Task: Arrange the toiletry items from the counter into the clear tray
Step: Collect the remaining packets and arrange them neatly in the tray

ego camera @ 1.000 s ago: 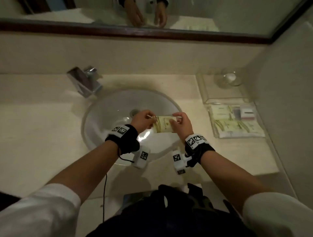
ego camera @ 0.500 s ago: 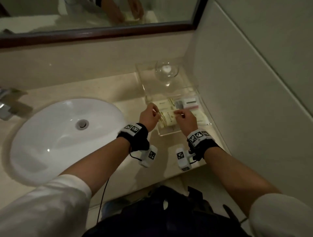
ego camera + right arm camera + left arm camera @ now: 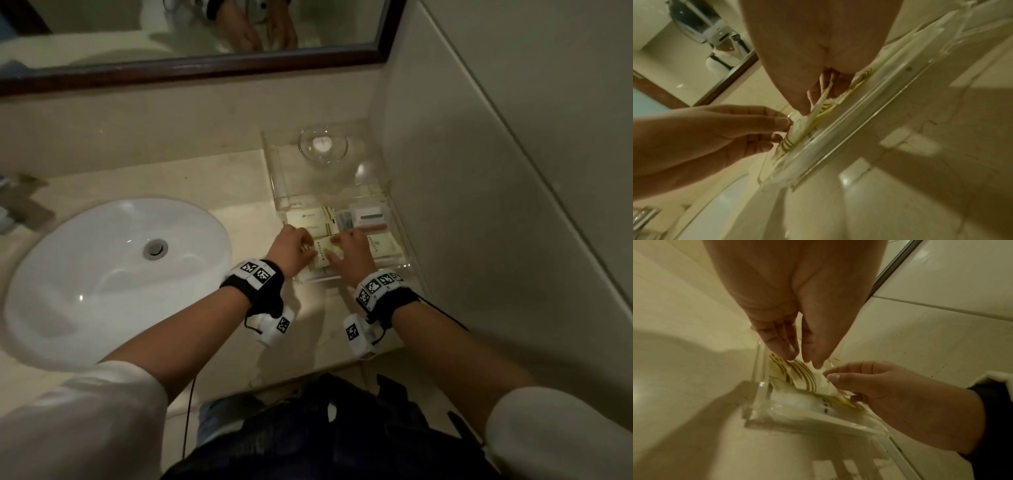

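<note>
Both hands — left hand [image 3: 294, 247], right hand [image 3: 352, 253] — pinch the striped packet [image 3: 322, 255]; lay it flat inside the clear tray [image 3: 399, 236] before letting go.

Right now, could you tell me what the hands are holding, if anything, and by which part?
Both hold one striped packet over the tray: the left hand pinches its left end, the right hand its right end.
</note>
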The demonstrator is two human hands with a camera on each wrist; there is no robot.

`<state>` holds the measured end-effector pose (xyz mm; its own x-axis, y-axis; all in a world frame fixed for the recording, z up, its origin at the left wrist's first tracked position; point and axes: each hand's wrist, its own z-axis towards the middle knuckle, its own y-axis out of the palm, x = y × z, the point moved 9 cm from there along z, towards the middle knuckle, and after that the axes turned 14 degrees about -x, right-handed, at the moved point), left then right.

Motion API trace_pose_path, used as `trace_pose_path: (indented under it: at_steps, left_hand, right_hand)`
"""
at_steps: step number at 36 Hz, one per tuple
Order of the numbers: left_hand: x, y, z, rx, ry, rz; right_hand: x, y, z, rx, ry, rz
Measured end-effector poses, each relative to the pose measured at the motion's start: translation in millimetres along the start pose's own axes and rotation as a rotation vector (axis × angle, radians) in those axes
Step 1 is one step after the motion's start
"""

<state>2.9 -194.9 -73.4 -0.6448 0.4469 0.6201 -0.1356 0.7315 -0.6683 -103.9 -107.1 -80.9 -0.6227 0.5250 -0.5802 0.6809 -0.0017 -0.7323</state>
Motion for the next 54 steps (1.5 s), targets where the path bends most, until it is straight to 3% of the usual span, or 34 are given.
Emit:
trace_pose_path:
  at_steps: [3,8,13,18,27,32,40,46,54]
  left_hand:
    - [3,4,-1,-0.034,0.025,0.028]
    - [3,6,-3,-0.045,0.034,0.070]
    - [7,2,-7,-0.038,0.067,0.075]
    - [10,-8,-13,0.013,0.179,0.032]
    - [-7,-18,-25,0.024,0.288,-0.023]
    - [-15,-22,-27,0.066,0.318,-0.019]
    - [8,-4,-23,-0.001,0.381,0.075]
    - [20,26,-8,-0.143,0.326,0.215]
    - [19,51,4,-0.187,0.323,0.404]
  right_hand:
    - [-1,-2,1,0.029,0.045,-0.165]
    - [0,1,0,-0.015,0.036,-0.248]
    - [0,-6,-7,0.019,-0.002,-0.168]
    - [4,-21,-23,0.160,-0.003,-0.103]
    - [31,-22,-59,0.332,0.133,0.046]
    - [38,-26,-65,0.366,0.174,0.013]
    - [46,-21,-51,0.212,0.120,-0.162]
    - [55,-17,-36,0.076,0.038,-0.322]
    - [72,-17,-30,-0.014,0.005,-0.366]
